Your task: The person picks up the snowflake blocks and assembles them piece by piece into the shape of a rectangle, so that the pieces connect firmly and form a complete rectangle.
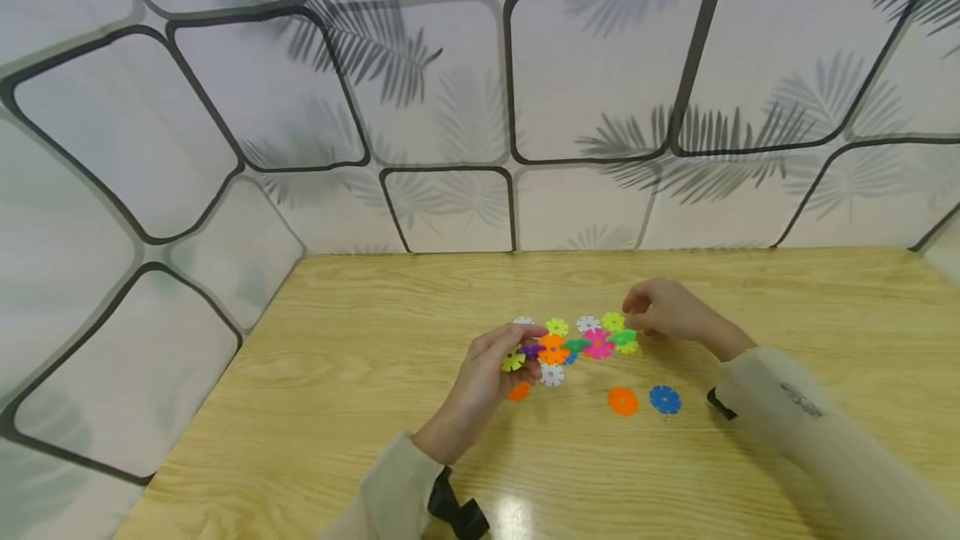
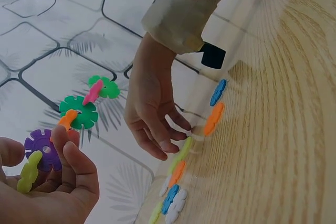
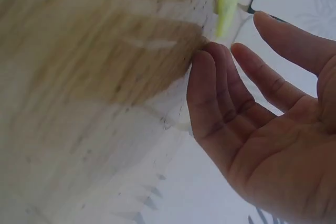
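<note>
"Left hand (image 2: 50, 198), closest to its own wrist camera: what does it grip?"

"One end of a chain of discs (image 2: 79, 113), with thumb and fingers curled round the yellow and purple pieces. Outward from that grip run orange, green, pink and another green, all held clear of the table (image 1: 315, 407)."

"And the right hand (image 1: 671, 311)?"

"Beyond the chain's far end, fingers loosely bent, nothing visible between them. Its wrist view shows a yellow disc (image 3: 228, 3) just past the fingertips; I can't tell whether they touch."

"How far along is it?"

"Six pieces are linked, so partway, I'd judge. Loose discs (image 1: 552, 374) lie unjoined around the grip, plus an orange disc (image 1: 623, 400) and a blue disc (image 1: 665, 399) off to its right."

"Do the views differ?"

"Head view spreads out the loose pieces; the left wrist view shows the links set at angles; the right wrist view lacks the chain entirely."
</note>
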A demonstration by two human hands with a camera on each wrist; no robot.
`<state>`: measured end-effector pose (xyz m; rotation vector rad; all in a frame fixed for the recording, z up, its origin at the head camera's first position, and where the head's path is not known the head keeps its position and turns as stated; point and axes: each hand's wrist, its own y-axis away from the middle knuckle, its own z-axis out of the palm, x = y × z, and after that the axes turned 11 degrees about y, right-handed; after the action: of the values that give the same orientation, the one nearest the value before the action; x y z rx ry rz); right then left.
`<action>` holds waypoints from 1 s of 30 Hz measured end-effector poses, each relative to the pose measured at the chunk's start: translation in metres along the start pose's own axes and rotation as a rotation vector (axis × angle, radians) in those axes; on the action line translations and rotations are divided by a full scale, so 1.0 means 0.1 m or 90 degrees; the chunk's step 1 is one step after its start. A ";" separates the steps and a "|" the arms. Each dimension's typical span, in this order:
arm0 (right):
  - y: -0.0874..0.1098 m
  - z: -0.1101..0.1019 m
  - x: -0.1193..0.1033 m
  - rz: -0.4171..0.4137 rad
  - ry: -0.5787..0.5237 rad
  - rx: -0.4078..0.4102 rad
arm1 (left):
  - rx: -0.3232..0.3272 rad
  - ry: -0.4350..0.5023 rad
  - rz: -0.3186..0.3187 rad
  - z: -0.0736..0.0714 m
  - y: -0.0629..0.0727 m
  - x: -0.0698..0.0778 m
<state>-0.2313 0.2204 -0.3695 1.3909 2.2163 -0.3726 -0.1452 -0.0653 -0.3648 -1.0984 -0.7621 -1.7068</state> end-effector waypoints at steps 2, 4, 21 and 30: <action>-0.04 0.02 0.00 -0.003 0.034 0.004 | 0.000 0.002 -0.003 0.00 0.00 0.00; -0.07 0.04 -0.02 -0.007 0.072 0.007 | 0.001 0.003 -0.004 0.00 0.00 0.01; -0.13 0.09 -0.11 -0.008 0.108 0.048 | 0.003 -0.003 -0.001 0.00 0.00 0.04; -0.08 0.05 -0.07 -0.008 -0.028 0.040 | 0.010 0.002 -0.002 0.01 0.00 0.04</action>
<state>-0.2346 0.2093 -0.3702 1.3895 2.1959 -0.4764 -0.1452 -0.0654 -0.3610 -1.0843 -0.7743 -1.7014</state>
